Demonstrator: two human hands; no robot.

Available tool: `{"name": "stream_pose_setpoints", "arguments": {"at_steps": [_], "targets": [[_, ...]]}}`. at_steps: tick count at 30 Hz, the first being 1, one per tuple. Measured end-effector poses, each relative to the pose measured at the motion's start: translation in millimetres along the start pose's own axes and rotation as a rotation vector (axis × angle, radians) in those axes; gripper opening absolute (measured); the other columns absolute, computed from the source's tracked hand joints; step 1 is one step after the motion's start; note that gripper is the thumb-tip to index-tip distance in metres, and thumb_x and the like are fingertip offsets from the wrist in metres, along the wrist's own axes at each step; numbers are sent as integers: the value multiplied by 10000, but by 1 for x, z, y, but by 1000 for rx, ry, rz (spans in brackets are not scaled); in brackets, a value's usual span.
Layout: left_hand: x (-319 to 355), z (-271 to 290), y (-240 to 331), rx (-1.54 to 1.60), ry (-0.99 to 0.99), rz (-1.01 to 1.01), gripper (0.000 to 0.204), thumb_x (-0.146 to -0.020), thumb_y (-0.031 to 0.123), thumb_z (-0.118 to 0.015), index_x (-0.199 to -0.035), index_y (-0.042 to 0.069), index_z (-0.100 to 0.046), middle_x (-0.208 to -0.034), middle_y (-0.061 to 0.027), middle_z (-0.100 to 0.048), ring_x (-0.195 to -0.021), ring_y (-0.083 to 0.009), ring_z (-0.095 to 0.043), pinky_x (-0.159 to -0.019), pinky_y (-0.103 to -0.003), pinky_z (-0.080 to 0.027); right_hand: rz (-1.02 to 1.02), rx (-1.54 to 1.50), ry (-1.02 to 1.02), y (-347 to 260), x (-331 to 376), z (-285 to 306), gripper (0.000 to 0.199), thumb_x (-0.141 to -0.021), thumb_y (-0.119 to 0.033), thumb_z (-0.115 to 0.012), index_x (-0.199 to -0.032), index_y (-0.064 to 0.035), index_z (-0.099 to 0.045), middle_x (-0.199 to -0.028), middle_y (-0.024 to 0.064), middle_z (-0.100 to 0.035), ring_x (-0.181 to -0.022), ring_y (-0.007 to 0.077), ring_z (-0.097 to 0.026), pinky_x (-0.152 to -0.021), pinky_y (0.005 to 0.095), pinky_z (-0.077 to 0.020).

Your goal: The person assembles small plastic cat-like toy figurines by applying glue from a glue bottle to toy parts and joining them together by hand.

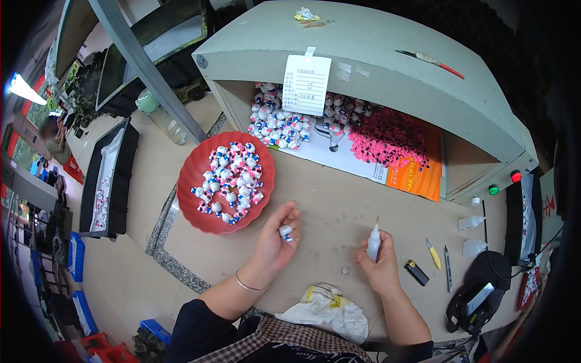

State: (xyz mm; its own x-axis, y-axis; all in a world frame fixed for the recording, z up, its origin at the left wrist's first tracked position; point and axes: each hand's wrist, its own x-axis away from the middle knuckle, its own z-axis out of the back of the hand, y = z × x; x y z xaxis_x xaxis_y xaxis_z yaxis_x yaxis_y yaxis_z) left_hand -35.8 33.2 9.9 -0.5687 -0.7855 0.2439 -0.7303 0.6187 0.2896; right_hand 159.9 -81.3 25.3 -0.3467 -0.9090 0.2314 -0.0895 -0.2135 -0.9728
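Observation:
My left hand (275,242) is curled, palm up, with a small white figurine (286,232) with blue parts resting in its fingers. My right hand (380,263) grips a small white squeeze bottle (374,242) whose thin needle tip points up. The two hands are apart over the worktop (321,218). Left of my left hand stands a red scalloped bowl (192,213) with many small white, pink and blue figurines (233,175). A crumpled white cloth (333,314) with yellow stains lies close to my body, between my forearms.
A grey shelf unit (363,60) at the back holds piles of white-blue figurines (278,124) and pink pieces (387,142). On the right lie a black lighter (416,273), a yellow-handled knife (434,254), a metal blade (448,270), small bottles (471,222) and a black cap (481,284). A black tray (124,181) stands left.

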Motion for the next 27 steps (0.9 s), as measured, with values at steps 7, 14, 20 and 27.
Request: {"name": "stream_pose_setpoints", "arguments": {"at_steps": [7, 14, 20, 27], "targets": [[9, -30, -36, -331, 35, 168, 213, -845, 53, -498, -1057, 26, -500, -1095, -102, -535, -923, -178, -564, -825, -283, -465, 102, -139, -9, -16, 4, 8, 301, -844, -53, -495, -1112, -5, -368, -988, 96, -527, -883, 158, -550, -772, 285, -460], [14, -16, -50, -596, -114, 195, 242, -842, 80, -525, -1082, 53, -502, -1087, -77, -542, -896, -148, -562, -752, -250, -473, 355, 42, -217, -2, 10, 2, 342, -858, -66, -480, -1138, -6, -293, -1055, 162, -534, -963, 204, -554, -772, 286, -463], [13, -20, -53, -543, -140, 145, 271, -859, 101, -504, -1126, 62, -480, -1066, -72, -556, -867, -139, -564, -722, -247, -469, 146, -391, -84, -17, 15, -8, 284, -841, -42, -501, -1082, -8, -354, -1015, 156, -561, -951, 223, -566, -673, 282, -502], [13, -16, -47, -542, -94, 281, 328, -870, 78, -470, -1196, 84, -439, -1172, -105, -495, -1015, -173, -518, -866, -280, -429, 76, -109, -140, -41, 27, 42, 247, -836, -67, -482, -1021, -14, -328, -897, 178, -560, -668, 171, -598, -503, 247, -488]]}}
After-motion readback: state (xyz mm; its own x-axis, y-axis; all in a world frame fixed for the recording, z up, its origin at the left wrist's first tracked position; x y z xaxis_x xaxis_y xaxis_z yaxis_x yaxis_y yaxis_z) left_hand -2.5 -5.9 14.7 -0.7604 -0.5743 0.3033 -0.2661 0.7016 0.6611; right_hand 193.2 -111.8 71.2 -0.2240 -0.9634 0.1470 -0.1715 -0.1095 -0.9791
